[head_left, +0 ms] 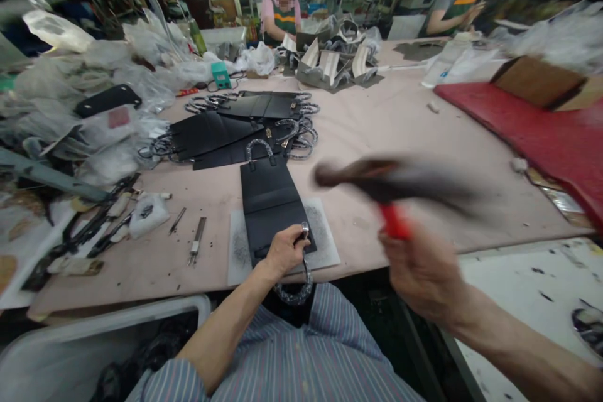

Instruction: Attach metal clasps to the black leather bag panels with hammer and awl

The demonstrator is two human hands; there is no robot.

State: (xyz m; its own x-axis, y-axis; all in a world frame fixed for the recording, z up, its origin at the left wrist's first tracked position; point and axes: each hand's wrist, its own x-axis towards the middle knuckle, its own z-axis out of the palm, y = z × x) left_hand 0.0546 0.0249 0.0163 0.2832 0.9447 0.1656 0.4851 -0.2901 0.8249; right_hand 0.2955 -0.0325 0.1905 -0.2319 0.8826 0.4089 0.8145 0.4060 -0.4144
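Observation:
A black leather bag panel with wrapped loop handles lies across a white board at the table's front edge. Near the panel's lower right corner, my left hand is closed around a short metal punch held upright on the leather. One wrapped handle hangs over the edge below that hand. My right hand grips the red handle of a hammer, raised to the right of the panel. The hammer's head is smeared by motion.
Several black panels with wrapped handles are piled behind. Loose tools, including a slotted metal punch, lie left. A red sheet with a cardboard box is at right. A white bin stands lower left. Two people work across the table.

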